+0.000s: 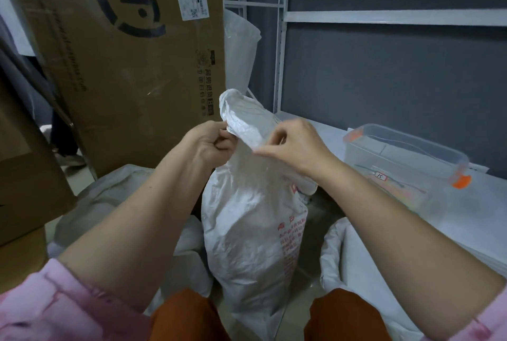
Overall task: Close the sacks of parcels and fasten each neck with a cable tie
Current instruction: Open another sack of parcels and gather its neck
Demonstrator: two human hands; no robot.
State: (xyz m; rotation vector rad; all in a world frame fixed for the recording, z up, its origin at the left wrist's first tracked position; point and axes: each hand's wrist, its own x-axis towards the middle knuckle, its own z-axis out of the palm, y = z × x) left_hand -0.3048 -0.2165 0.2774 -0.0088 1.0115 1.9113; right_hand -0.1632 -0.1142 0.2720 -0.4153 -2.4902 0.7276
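Observation:
A white woven sack (247,233) with red print stands upright between my knees. Its top is gathered into a bunched neck (244,115) that leans up and to the left. My left hand (211,143) grips the neck from the left, fingers curled at the gather. My right hand (290,143) pinches the sack fabric on the right side of the neck, forefinger pointing left. A cable tie is not clearly visible at the neck; a thin pale line near my right fingers is too faint to name.
A large brown cardboard box (131,61) leans at the back left, another box (24,165) at far left. More white sacks (109,192) lie around. A clear plastic tub with orange clips (406,159) sits on the low white shelf (480,211) to the right.

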